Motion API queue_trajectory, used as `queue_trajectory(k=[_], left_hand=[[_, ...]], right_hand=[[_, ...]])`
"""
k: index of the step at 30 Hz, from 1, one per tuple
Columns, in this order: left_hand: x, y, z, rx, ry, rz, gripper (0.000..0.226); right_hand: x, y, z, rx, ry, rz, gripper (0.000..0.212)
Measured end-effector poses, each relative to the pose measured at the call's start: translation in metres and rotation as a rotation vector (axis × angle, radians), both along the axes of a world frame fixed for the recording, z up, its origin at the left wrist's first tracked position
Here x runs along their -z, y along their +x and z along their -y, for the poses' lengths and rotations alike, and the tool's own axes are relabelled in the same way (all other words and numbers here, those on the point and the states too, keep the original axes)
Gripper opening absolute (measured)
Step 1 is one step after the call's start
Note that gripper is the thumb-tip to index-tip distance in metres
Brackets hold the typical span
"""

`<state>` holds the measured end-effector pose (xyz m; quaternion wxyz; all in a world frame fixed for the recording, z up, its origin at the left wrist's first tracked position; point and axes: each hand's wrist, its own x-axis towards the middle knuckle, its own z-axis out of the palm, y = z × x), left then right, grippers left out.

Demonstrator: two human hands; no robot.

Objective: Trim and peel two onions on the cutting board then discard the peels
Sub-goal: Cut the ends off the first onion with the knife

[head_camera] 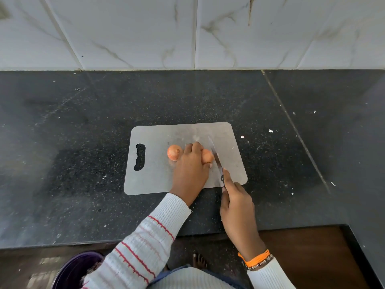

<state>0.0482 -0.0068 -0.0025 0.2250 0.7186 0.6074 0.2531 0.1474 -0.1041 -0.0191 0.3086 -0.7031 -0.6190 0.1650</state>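
A grey cutting board (154, 180) with a handle slot at its left lies on the black counter. Two orange-skinned onions rest on it. My left hand (190, 170) presses down on the right onion (207, 156), covering most of it. The left onion (174, 152) sits free beside my knuckles. My right hand (237, 209) grips a knife (215, 157) by its dark handle. The blade lies against the right end of the held onion, pointing away from me.
The black granite counter (83, 142) has small white specks and runs to a tiled wall behind. A dark purple bin (73, 270) stands on the floor at lower left, below the counter's front edge. A counter section extends toward me at right.
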Motion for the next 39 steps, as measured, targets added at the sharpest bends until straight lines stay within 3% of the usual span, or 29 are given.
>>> queue_trajectory(k=[7, 14, 21, 24, 31, 39], left_hand=[[0.001, 0.002, -0.001, 0.034, 0.023, -0.016, 0.036], [0.002, -0.004, -0.007, 0.022, -0.045, 0.006, 0.042], [-0.004, -0.012, -0.005, -0.043, -0.086, -0.177, 0.056], [-0.004, -0.015, -0.005, -0.016, -0.072, -0.226, 0.048], [-0.003, -0.019, -0.009, 0.112, -0.024, -0.049, 0.039], [-0.009, -0.014, -0.007, 0.142, -0.08, -0.047, 0.042]], right_hand=[[0.011, 0.002, 0.005, -0.018, -0.039, -0.017, 0.056], [0.004, -0.002, -0.003, -0.023, -0.198, 0.197, 0.061], [-0.003, 0.008, -0.035, 0.034, -0.05, -0.107, 0.047], [-0.005, 0.006, -0.043, 0.035, -0.058, -0.203, 0.047], [-0.003, 0.001, -0.05, 0.043, -0.074, -0.274, 0.046], [-0.008, 0.004, -0.048, 0.032, -0.088, -0.336, 0.044]])
